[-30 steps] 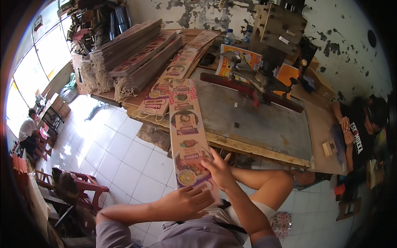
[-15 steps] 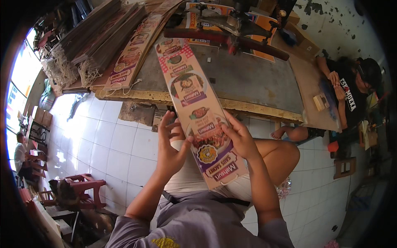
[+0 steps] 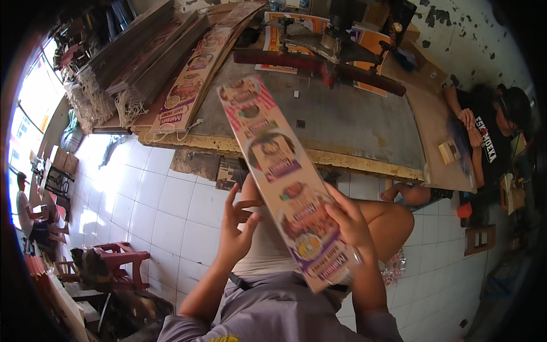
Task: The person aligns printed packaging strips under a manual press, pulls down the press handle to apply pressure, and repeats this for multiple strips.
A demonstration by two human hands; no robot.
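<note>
"One hand or two held the long food-advert strip [image 3: 279, 179]?"

"Only my right hand [image 3: 351, 223] clasped its lower right edge, mid-frame; my left hand [image 3: 236, 235], fingers spread, hung just apart, left of centre."

"And upper left?"

"Stacks of corded strips [image 3: 135, 57] lay on the workbench [image 3: 359, 122]."

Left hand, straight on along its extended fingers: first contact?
The left hand would probably meet the worktable's front edge first. Depth is unclear in this single view, so it might pass above or beneath.
</note>
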